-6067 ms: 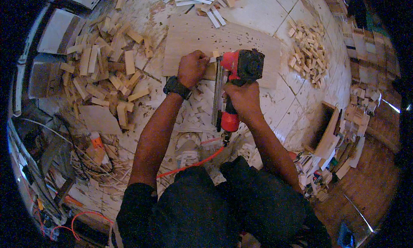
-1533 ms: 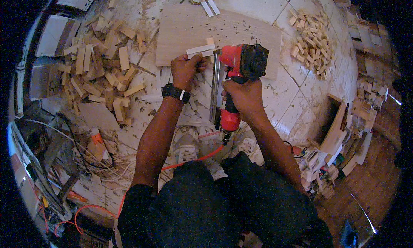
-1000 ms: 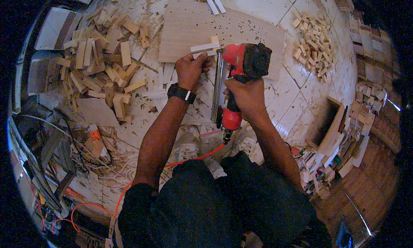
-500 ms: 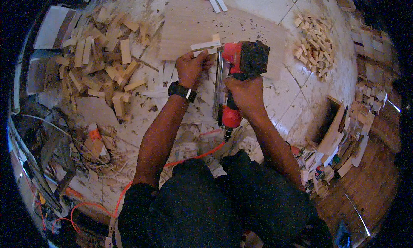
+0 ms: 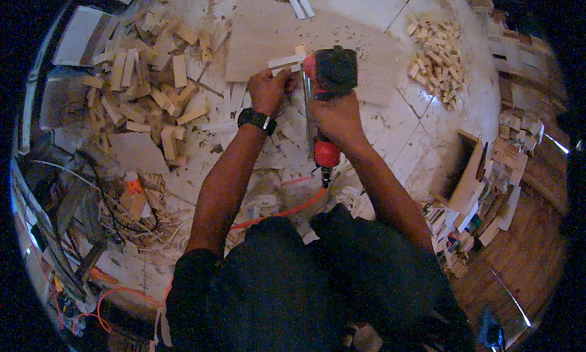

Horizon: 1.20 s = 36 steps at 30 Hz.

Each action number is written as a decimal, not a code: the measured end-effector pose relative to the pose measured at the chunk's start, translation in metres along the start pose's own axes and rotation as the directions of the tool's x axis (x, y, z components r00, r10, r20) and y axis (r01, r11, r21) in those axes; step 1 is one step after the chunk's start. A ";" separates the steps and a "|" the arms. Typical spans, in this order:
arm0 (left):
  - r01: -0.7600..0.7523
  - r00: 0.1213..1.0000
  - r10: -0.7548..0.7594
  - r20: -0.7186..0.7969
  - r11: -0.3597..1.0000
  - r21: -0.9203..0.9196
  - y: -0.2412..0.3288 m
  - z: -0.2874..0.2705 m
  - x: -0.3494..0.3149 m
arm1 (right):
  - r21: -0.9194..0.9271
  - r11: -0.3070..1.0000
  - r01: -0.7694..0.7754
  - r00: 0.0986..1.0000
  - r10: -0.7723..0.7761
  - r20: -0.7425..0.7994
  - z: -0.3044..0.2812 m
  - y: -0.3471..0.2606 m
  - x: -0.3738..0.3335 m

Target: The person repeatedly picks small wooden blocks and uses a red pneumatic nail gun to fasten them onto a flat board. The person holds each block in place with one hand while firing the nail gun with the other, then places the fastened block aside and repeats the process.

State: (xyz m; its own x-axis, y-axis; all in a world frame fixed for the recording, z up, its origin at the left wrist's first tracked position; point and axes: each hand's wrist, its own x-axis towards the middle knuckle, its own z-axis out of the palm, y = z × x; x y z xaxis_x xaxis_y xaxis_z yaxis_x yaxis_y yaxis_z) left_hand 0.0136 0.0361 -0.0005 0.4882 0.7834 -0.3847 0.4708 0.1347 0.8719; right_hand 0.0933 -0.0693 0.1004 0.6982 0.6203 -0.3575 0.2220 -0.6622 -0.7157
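My right hand [image 5: 339, 121] is wrapped round the grip of a red and black air nail gun [image 5: 337, 71]. Its long magazine runs back toward me, and its nose end is against or very near the right end of a pale wood strip [image 5: 284, 61]. Fingers of my left hand [image 5: 267, 93] pinch that strip from the near side; a black watch is on that wrist. At the strip's right end a small wood block [image 5: 300, 50] sticks out on the far side. The nail gun partly hides where these pieces meet.
A flat wooden board [image 5: 262, 35] lies under the work. Loose wood blocks [image 5: 179, 71] are heaped at left, and a pile of smaller blocks [image 5: 436, 62] lies at right. An orange air hose [image 5: 287, 213] trails past my legs. Offcuts and an open wooden box [image 5: 467, 175] stand at right.
My right hand has brought the nail gun left, closer to the strip's end, and its body has turned a little. My left hand keeps its hold on the strip. The whole view has shifted slightly.
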 end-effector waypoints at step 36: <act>0.072 0.997 -0.072 0.005 0.993 -0.089 -0.029 -0.097 0.040 | 0.772 0.598 -0.214 0.908 0.413 -0.068 -0.072 0.066 -0.048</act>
State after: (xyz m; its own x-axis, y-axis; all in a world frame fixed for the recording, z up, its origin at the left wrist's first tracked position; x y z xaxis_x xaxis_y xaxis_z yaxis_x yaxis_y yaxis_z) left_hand -0.0521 0.1219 -0.0120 0.4569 0.7687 -0.4476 0.4376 0.2438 0.8655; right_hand 0.1238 -0.1731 0.1132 0.7722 0.2615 -0.5791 -0.5420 -0.2044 -0.8151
